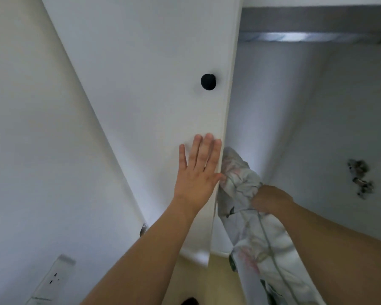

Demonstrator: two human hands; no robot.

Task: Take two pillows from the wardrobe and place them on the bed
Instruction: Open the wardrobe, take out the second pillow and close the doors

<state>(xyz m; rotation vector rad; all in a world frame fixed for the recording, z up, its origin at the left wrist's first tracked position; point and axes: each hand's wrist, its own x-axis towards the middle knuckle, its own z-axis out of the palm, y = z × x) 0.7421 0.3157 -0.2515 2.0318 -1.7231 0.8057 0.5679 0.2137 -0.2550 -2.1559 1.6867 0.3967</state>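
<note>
1. Head view: a white room corner, with the wardrobe door [154, 89] as landmark, its black knob [208, 81] above both hands and the open wardrobe interior [295, 128] to its right.
2. The left hand [198, 172] lies flat on the door below the knob, fingers spread, thumb hooked round the door's edge.
3. The right hand [269, 199], just right of the door edge, is fisted on a bunch of a floral pillow [251, 238], which hangs out of the opening toward the floor.
4. The pillow looks soft, light and limp; a bunched corner grip should hold, though I judge both hands steadier.
5. A wall socket [53, 280] sits low, left of the door.
</note>
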